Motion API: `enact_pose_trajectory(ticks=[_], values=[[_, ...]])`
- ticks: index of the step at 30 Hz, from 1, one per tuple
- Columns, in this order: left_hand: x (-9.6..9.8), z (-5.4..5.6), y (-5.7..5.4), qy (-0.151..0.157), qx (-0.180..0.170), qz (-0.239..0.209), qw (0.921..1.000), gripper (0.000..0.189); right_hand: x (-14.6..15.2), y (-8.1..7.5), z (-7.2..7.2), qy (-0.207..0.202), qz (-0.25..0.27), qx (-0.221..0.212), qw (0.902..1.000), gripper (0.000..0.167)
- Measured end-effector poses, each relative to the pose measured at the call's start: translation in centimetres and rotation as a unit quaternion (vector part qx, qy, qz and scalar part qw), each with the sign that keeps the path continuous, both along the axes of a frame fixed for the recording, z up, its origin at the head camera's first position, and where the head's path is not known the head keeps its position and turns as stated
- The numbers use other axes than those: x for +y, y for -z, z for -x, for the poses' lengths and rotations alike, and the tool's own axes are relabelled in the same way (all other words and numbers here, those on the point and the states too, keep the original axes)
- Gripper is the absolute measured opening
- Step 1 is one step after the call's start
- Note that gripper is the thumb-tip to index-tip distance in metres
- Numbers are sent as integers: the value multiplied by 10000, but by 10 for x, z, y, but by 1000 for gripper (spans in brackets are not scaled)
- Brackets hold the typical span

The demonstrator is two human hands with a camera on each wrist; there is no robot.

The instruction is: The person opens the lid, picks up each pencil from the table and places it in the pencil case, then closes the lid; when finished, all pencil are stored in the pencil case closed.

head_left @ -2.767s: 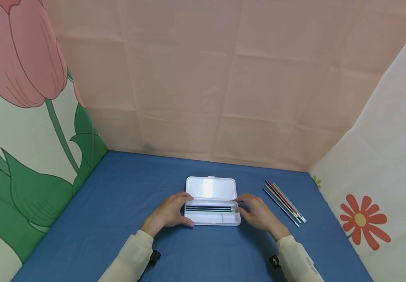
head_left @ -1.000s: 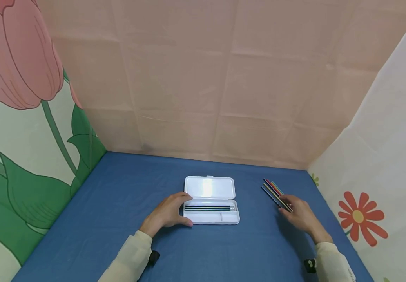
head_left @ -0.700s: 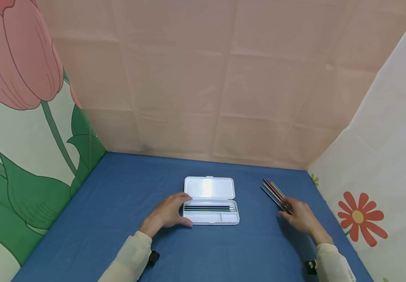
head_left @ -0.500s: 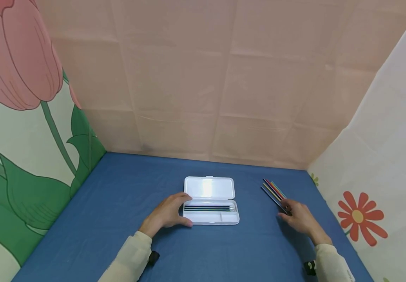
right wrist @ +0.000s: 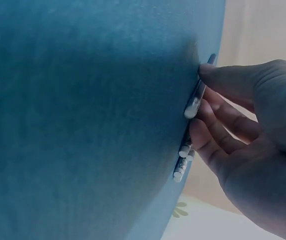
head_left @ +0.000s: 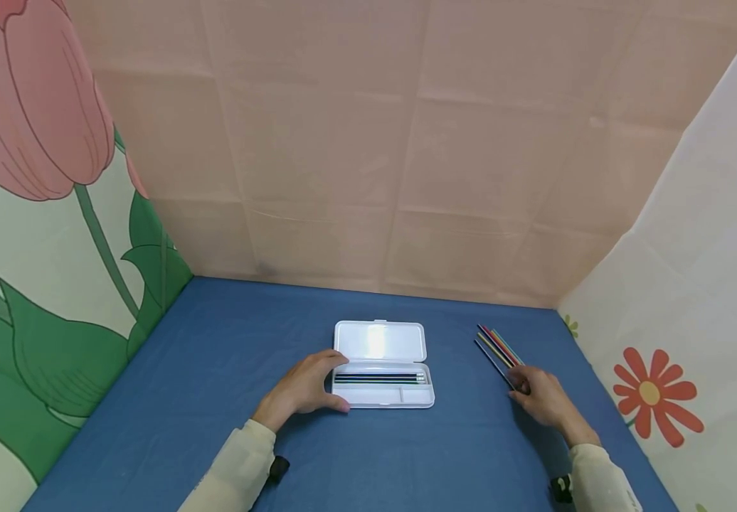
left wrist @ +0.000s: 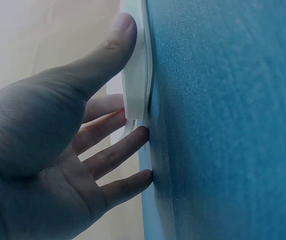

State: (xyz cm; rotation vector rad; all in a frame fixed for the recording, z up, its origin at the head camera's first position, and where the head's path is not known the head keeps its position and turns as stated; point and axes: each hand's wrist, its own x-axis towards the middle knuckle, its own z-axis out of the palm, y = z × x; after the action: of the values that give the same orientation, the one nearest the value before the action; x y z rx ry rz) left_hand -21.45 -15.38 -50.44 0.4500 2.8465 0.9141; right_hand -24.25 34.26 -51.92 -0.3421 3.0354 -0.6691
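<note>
A white plastic pencil case (head_left: 368, 396) lies open on the blue cloth, its lid (head_left: 400, 341) folded back. Several dark striped pencils (head_left: 378, 378) lie in its rear compartment. My left hand (head_left: 304, 385) holds the case's left end, thumb at the front corner and index finger at the back. To the right, my right hand (head_left: 544, 400) pinches a dark pencil (right wrist: 197, 97) between thumb and fingers, near its white-tipped end. Beside it lie several other pencils (head_left: 501, 346), including red, yellow and green ones; the hand covers their near ends in the head view.
Blue cloth (head_left: 253, 320) covers the table. A beige sheet (head_left: 343, 142) hangs behind, with a tulip-printed panel (head_left: 42, 270) at left and a white flower-printed sheet (head_left: 714, 284) at right.
My right hand has left the case's right end and moved right to the loose pencils. The dark pencil now lies slightly apart from the others. My left hand stays at the case.
</note>
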Motion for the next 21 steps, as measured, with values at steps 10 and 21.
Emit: enact_pose_trajectory(ticks=[10, 21], values=[[-1, 0, 1, 37, 45, -38, 10000, 89, -4, -2, -3, -94, -14, 28, 10000, 28], [-1, 0, 1, 38, -10, -21, 10000, 89, -20, -9, -7, -387, 48, 518, 9979, 19]])
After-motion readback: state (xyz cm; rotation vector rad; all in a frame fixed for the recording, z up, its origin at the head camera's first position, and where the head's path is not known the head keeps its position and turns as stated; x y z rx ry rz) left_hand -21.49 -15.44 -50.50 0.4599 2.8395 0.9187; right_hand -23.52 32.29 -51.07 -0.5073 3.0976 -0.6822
